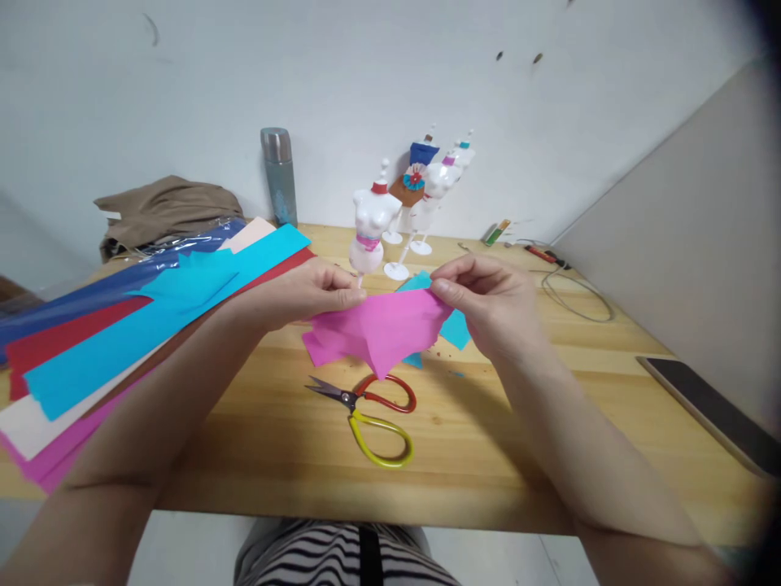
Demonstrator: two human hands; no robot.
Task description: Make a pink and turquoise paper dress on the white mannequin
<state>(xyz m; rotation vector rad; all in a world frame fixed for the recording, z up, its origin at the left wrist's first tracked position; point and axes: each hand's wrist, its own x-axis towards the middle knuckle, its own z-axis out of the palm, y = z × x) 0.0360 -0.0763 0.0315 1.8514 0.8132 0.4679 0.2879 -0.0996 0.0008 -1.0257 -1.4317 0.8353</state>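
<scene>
Stretched between my two hands is a piece of pink crepe paper (390, 327), its lower edge hanging to a point above the table. My left hand (311, 289) pinches its upper left corner, and my right hand (482, 297) pinches the upper right corner. Just below the paper lies a pair of scissors (359, 403) with one red and one yellow handle, blades apart and pointing left. Behind the paper, blue paper pieces (456, 328) rest on the table. A small white mannequin (375, 213) with a red neck band and pink waist band stands just beyond my hands.
Coloured paper strips (122, 342) are piled at the left, with a brown cloth (171, 207) and a flask (279, 175) behind. More mannequins (439, 175), some dressed, stand near the wall. A phone (713, 411) and a cable (577, 297) lie at the right.
</scene>
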